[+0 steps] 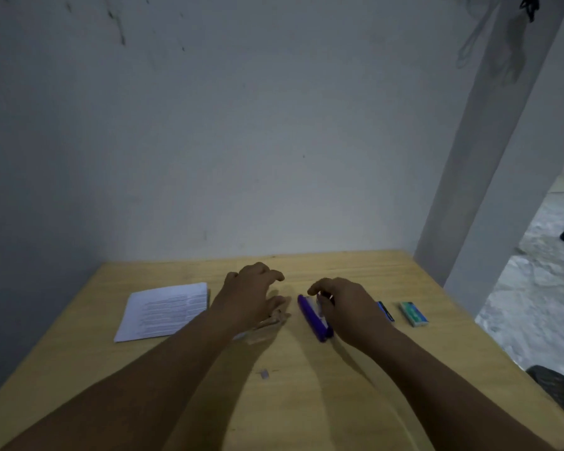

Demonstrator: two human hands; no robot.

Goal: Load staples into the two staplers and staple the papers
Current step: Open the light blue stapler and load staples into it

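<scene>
A purple stapler [312, 319] lies on the wooden table [306, 402], pointing away from me. My right hand [345, 307] sits over its right side with curled fingers at its open top; the fingertips are hidden. My left hand [254, 294] hovers just left of the stapler, fingers spread and loosely bent, holding nothing. A stack of printed papers [165, 310] lies to the left. A second, blue and black stapler [386, 312] peeks out behind my right hand. A small green staple box [413, 314] lies to its right. A loose bit of staples [264, 373] lies near me.
A grey wall [241, 141] rises right behind the table's far edge. A pillar [489, 190] stands at the table's right rear corner. Beyond it is a speckled floor [534, 288]. A dark object [560, 388] is at the table's right edge.
</scene>
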